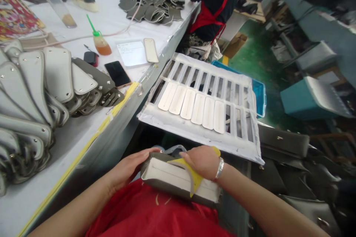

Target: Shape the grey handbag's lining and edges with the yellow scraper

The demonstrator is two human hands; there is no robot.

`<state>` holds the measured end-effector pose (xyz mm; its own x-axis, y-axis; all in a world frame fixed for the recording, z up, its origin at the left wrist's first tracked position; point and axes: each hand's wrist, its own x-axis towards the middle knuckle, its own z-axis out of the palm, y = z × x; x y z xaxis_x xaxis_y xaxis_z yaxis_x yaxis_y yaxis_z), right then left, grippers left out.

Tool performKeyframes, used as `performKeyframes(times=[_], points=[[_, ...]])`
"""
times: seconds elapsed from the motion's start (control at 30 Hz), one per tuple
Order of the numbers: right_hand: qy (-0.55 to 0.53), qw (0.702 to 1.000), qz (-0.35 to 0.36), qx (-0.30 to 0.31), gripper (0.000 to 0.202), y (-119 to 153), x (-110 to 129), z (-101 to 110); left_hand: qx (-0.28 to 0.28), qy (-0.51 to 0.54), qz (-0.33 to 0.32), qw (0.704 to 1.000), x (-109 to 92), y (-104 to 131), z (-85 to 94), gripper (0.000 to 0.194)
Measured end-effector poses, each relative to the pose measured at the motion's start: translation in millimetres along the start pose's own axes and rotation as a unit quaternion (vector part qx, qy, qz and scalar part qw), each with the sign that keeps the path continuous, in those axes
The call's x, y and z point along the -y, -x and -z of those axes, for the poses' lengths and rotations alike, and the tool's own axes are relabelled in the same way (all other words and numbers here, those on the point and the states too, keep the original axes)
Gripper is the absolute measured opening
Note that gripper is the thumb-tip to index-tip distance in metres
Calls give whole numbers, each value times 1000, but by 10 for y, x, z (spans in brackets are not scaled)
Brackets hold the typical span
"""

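A dark grey-green leather bag piece (183, 189) with a pale, stitched panel (164, 172) rests against my red apron. My left hand (130, 166) grips its left end, fingers reaching behind the far edge. In my right hand (204, 161) is a yellow, curved piece (196, 181), held flat on the pale panel; whether it is a sponge or a scraper I cannot tell. Just beyond both hands stands a white slatted rack (236, 148) with several pale rounded strips (187, 103) lying in a row on it.
The worktable (83, 148) at left bears stacked grey leather pieces (57, 72), a phone (118, 74), a glue bottle (101, 44) and a heap of leather parts (155, 3). A co-worker (219, 3) stands at the far end. Dark bags (278, 144) lie at right; a blue crate (260, 98) sits behind the rack.
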<state>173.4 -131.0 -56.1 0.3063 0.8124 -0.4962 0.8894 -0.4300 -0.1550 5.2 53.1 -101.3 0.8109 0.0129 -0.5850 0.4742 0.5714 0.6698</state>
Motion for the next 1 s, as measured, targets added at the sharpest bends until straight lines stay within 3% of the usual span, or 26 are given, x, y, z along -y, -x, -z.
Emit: performKeyframes(times=[0.13,0.23,0.33,0.4,0.47,0.53,0.63,0.73,0.8,1.0], points=[[-81,989,-119,-34,63,448,-19,-95,18,-70,0,997,-16,-35,49,43],[-211,959,-177,-65,61,714,31,-158,32,-146,0,989,-72,-94,76,44],[-377,906,-170,-86,56,935,99,-186,26,-257,-32,965,-167,-134,107,41],[-473,866,-146,-64,47,1069,167,-183,25,-297,-40,954,-228,-121,115,35],[-545,827,-128,-45,41,1184,269,-177,22,-309,-24,951,-263,-58,97,34],[-585,800,-115,-63,42,1268,403,-186,17,-312,4,950,-255,48,55,44],[-549,818,-113,-131,39,1334,610,-260,25,-277,52,959,-171,214,-27,60],[-452,865,-125,-178,34,1354,749,-385,51,-148,97,983,-64,293,-88,64],[-417,879,-124,-194,32,1349,797,-467,63,-69,106,990,-8,290,-116,65],[-439,868,-93,-212,33,1253,860,-624,45,37,30,998,119,221,-183,58]])
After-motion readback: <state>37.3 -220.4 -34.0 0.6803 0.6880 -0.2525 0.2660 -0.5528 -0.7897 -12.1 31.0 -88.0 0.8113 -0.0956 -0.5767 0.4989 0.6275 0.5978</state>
